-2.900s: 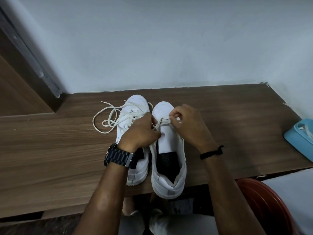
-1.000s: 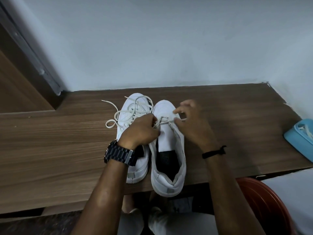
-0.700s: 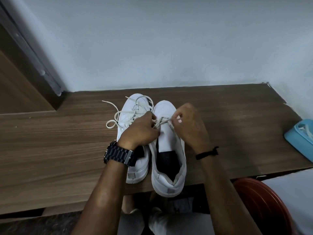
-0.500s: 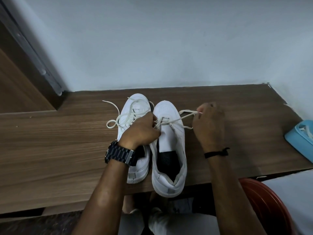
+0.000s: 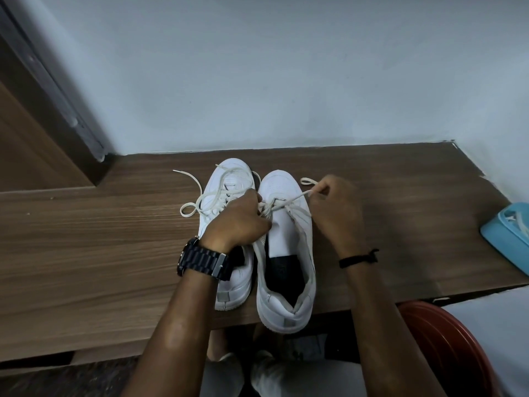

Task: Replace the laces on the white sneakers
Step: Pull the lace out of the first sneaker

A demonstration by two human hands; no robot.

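While both white sneakers sit toes-to-wall on the brown wood-grain bench below a pale wall, the right hand pinches a cream lace toward 2 o'clock; the left hand grips the other strand.

Left hand hides lace grip, probably; blue box cropped
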